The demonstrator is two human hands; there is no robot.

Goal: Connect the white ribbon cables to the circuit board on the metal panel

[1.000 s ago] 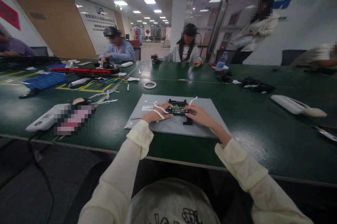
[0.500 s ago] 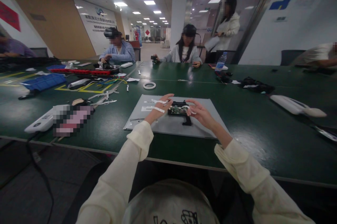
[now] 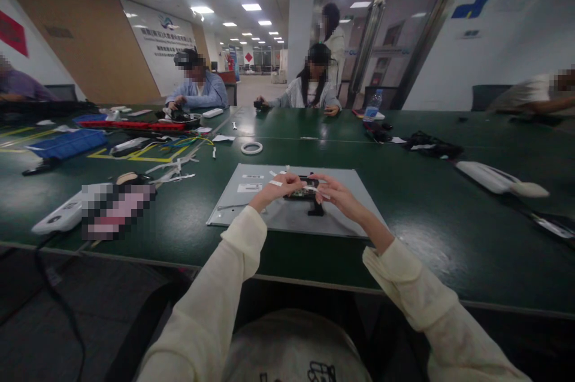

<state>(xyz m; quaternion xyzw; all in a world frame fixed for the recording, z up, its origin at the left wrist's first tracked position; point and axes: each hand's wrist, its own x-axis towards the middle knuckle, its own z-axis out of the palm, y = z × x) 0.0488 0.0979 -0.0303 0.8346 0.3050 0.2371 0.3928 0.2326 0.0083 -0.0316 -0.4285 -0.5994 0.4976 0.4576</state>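
Observation:
Above a small circuit board in a black housing (image 3: 296, 195), my two hands are close together. My left hand (image 3: 277, 189) has its fingers pinched at one end of a short white tape strip (image 3: 311, 188). My right hand (image 3: 338, 195) closes on the other end from the right. Further white strips (image 3: 275, 182) cling to the back and fingers of my left hand. Under everything lies a flat grey panel (image 3: 345, 214) with labels on its left part. My fingers partly cover the board, and a black bracket-like piece (image 3: 315, 209) extends from it toward me.
On the green table (image 3: 431, 202) stand a roll of white tape (image 3: 252, 148), a blue tray (image 3: 67, 145), a white power bank-like device (image 3: 67, 208) and loose white strips (image 3: 173, 177). A long white device (image 3: 489, 178) lies right. Co-workers sit across; one person stands behind.
My left hand has come down and right, closing from spread fingers to a pinch beside my right hand. The standing person has moved left. My view has shifted slightly.

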